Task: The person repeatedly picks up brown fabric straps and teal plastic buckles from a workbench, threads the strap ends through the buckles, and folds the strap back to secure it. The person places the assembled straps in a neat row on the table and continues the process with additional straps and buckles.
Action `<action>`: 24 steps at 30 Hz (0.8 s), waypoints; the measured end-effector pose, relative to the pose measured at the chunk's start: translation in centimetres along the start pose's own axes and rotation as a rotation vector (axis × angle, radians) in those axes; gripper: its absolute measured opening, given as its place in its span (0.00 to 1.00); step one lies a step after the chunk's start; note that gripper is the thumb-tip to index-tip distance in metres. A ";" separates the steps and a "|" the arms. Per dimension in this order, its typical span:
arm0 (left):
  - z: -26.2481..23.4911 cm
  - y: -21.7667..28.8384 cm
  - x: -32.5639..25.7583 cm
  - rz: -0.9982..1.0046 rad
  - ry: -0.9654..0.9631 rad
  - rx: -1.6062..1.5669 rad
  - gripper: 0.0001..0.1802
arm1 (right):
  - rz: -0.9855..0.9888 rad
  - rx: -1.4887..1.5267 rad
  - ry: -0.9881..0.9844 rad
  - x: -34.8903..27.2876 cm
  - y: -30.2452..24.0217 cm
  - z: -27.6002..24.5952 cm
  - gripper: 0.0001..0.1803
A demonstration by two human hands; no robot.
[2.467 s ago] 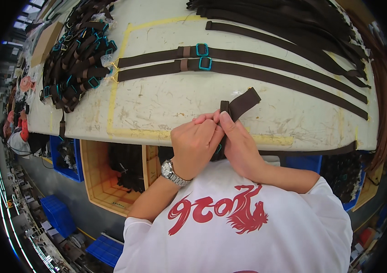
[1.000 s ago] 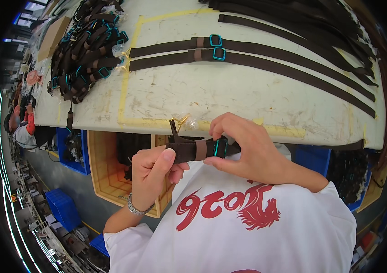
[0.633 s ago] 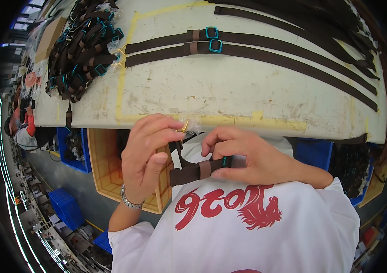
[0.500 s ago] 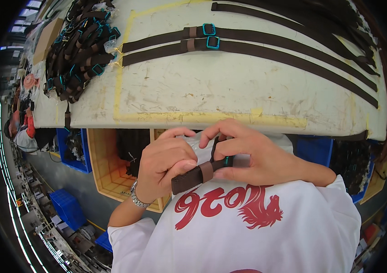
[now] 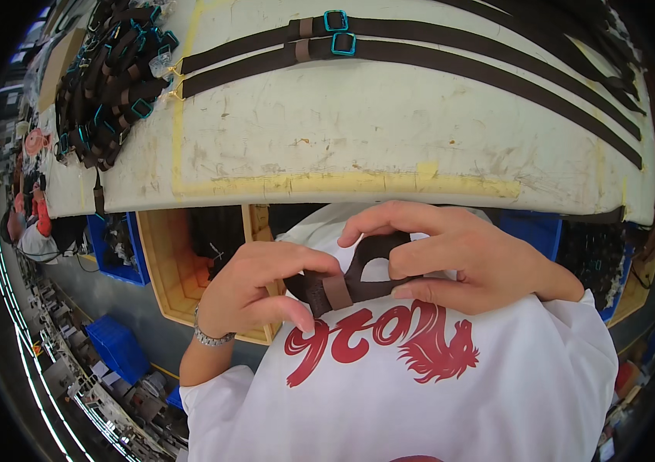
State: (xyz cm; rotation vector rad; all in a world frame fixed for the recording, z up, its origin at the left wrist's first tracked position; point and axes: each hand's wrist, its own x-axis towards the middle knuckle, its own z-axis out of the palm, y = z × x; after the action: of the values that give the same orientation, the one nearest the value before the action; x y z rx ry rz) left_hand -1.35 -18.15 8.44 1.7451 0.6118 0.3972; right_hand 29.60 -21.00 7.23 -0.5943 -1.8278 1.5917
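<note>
A dark brown webbing strap (image 5: 373,289) hangs between my hands in front of my shirt, bent into a loop. Around its left part sits a lighter brown keeper loop (image 5: 336,292). My left hand (image 5: 254,285) has the strap's left end between index finger and thumb, the thumb lying lower and a little apart. My right hand (image 5: 450,258) grips the strap with curled fingers, the thumb beneath it and the index finger arched over the raised loop. Part of the strap is hidden behind the fingers. The teal buckle seen on it earlier does not show.
Two finished-looking straps with teal buckles (image 5: 343,44) lie across the white table (image 5: 266,146). A heap of buckled straps (image 5: 104,92) is at the far left, more straps (image 5: 558,46) at the far right. Below the table edge stand a wooden crate (image 5: 162,269) and blue bins (image 5: 115,346).
My left fingers have loosened from a tight grasp and spread on the strap. The strap between my hands has opened into a wider loop, and the teal buckle has gone out of sight.
</note>
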 end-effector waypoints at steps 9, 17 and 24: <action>1.5 0.5 1.5 -0.034 -0.001 0.144 0.20 | 0.142 -0.268 -0.073 0.2 0.6 1.2 0.07; 1.5 -0.5 1.1 0.021 0.009 0.107 0.19 | -0.008 0.039 -0.058 0.5 2.8 0.4 0.12; 0.6 0.4 0.6 -0.066 0.142 0.213 0.11 | 0.449 -0.118 -0.075 0.6 0.4 -1.7 0.26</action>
State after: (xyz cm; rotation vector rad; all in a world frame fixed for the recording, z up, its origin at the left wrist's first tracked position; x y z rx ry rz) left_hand -0.46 -18.39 8.65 1.9039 0.8368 0.4245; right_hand 30.34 -19.32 7.02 -1.0721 -1.9475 1.8151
